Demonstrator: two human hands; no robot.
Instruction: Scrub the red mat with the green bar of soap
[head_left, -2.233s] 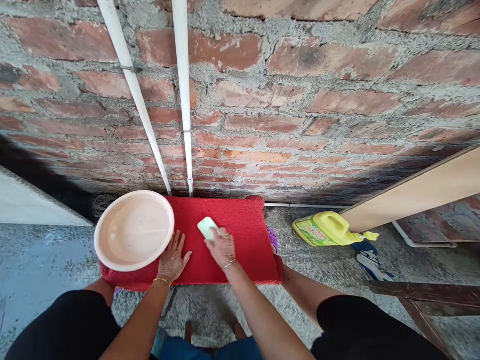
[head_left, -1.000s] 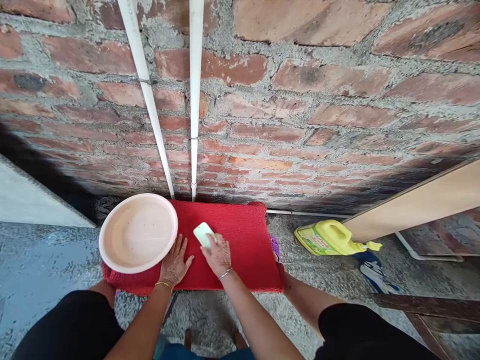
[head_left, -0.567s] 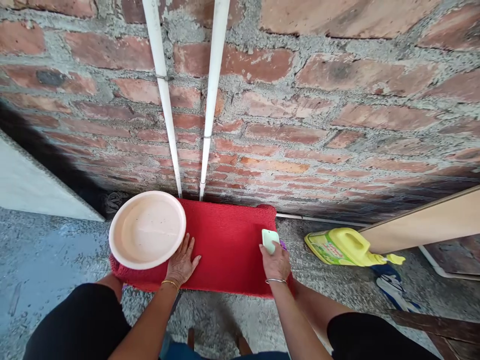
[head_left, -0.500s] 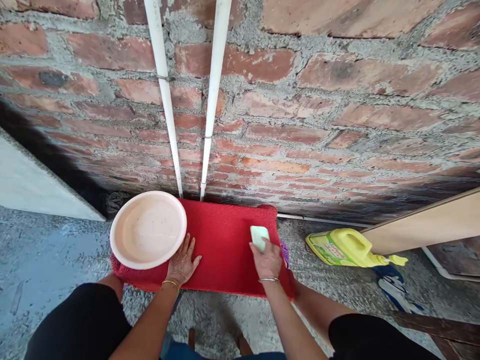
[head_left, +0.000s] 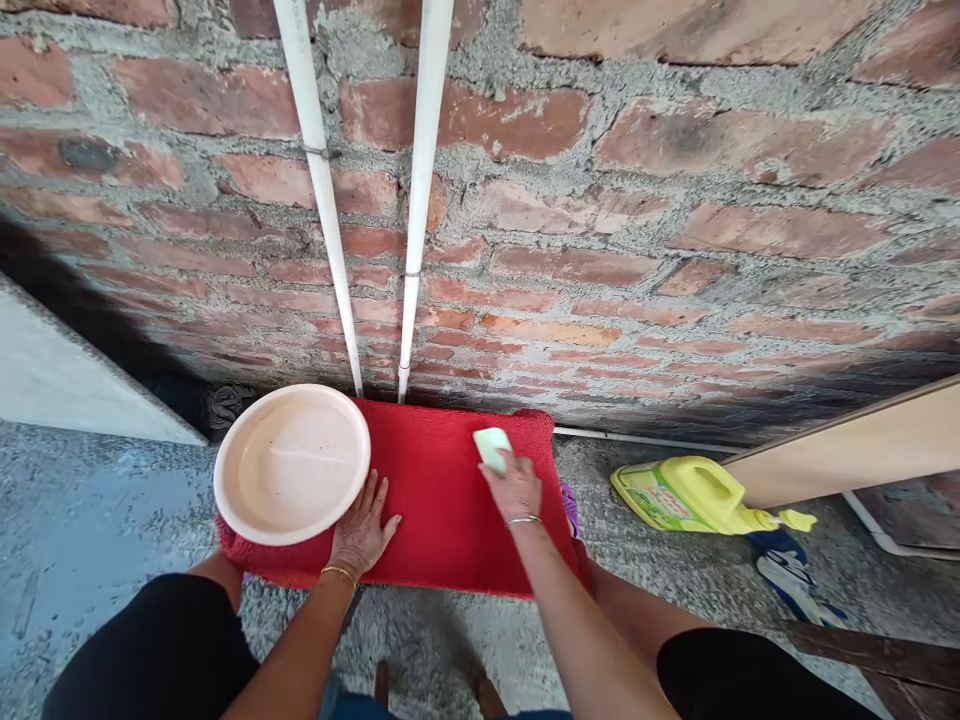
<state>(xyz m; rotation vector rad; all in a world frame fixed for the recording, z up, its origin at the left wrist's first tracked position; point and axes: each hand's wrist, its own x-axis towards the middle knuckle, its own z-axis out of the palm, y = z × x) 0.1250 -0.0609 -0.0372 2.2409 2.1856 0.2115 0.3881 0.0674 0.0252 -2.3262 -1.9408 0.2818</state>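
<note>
A red cloth (head_left: 435,530) with thick textured edges is spread over a low surface in front of me. My left hand (head_left: 360,530) lies flat on it, fingers apart, just right of a pale pink basin (head_left: 232,440). The basin rests on the cloth's left end, with shallow liquid and small dark specks inside. On the cloth's right half, my right hand (head_left: 516,488) grips a pale green block (head_left: 491,446) with rounded corners. It could be soap or a brush; its underside is hidden against the cloth.
Behind the cloth rises a brick wall (head_left: 577,265) with two white pipes (head_left: 420,180). Right of the cloth is a yellow jug (head_left: 682,492) near a blue-and-white shoe (head_left: 795,580). A pale panel (head_left: 90,370) stands at left; purple material (head_left: 570,508) shows at the cloth's right edge.
My right hand has moved left and slightly away from me across the cloth with the pale green block, which is now more tilted. My left hand stays flat beside the basin.
</note>
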